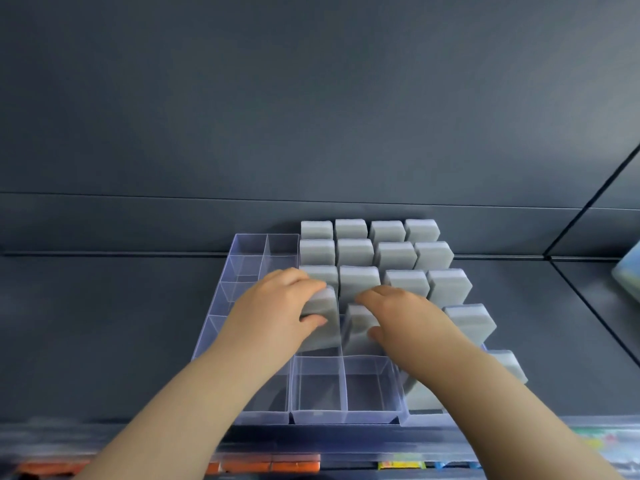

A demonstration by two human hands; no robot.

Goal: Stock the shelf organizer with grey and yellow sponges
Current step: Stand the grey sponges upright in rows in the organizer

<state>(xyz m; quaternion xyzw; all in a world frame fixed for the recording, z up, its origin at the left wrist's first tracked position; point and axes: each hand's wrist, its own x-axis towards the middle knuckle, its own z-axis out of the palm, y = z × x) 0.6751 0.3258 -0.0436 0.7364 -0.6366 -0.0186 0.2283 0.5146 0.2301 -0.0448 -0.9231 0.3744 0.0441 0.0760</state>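
Observation:
A clear plastic shelf organizer with a grid of compartments lies on a dark shelf. Several grey sponges stand upright in its right columns, from the back row toward the front. My left hand grips one grey sponge, thumb below and fingers over its top, in the fourth row. My right hand holds a second grey sponge just to its right, fingers curled round it. No yellow sponge shows.
The two left columns and two front-middle compartments of the organizer hold nothing. A pale packet sits at the right edge. Below the shelf's front lip are orange and multicoloured items, blurred.

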